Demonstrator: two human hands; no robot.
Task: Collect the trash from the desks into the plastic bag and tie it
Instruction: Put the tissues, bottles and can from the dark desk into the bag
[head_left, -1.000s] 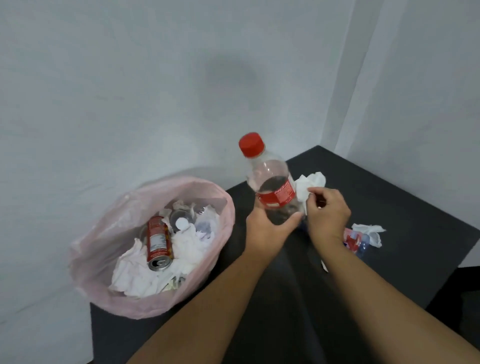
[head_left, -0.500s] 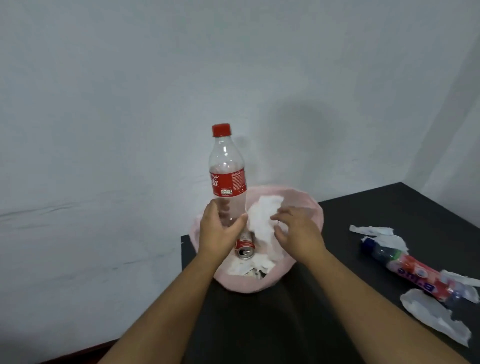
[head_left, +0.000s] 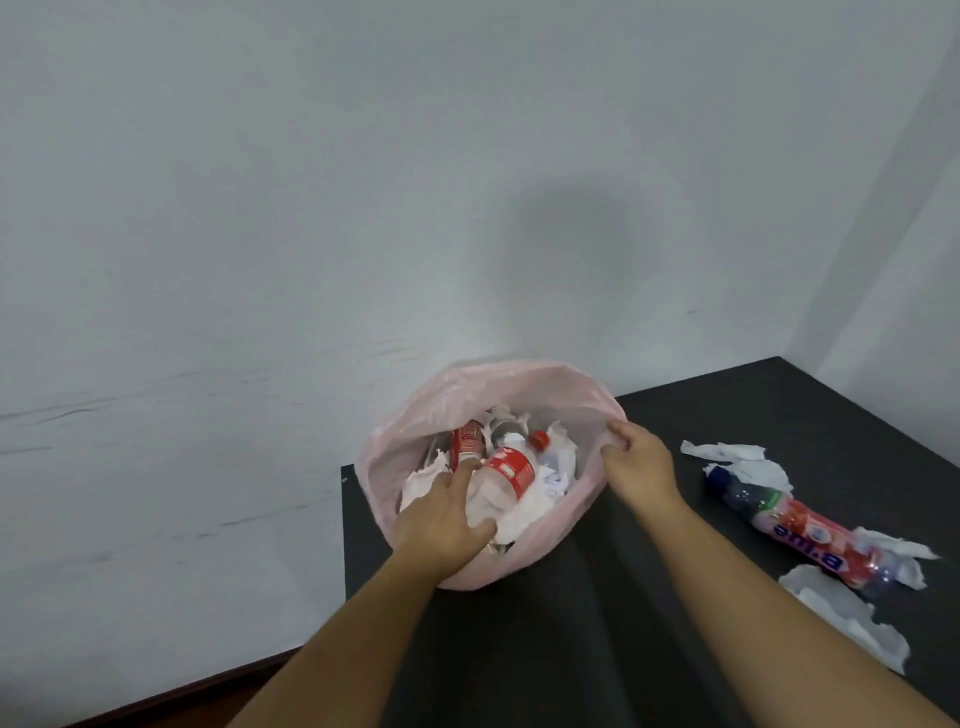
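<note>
In the head view much of what fills the pink plastic bag (head_left: 483, 384) is a jumble: white tissues (head_left: 524, 512) bury part of a red can (head_left: 467, 439), and the cola bottle (head_left: 506, 475) lies on top of them, red cap towards the bag's far side. Our left hand (head_left: 441, 514) reaches inside the bag, covering its near rim, fingers fairly straight against the bottle's base and thumb spread wide, gripping nothing that we can see. Our right hand (head_left: 641, 467) pinches the bag's right rim. The bag sits on the dark bench (head_left: 571, 649), which the frame cuts off. Right of the bag lie a pink-labelled bottle (head_left: 800, 525) and loose paper scraps (head_left: 841, 618).
</note>
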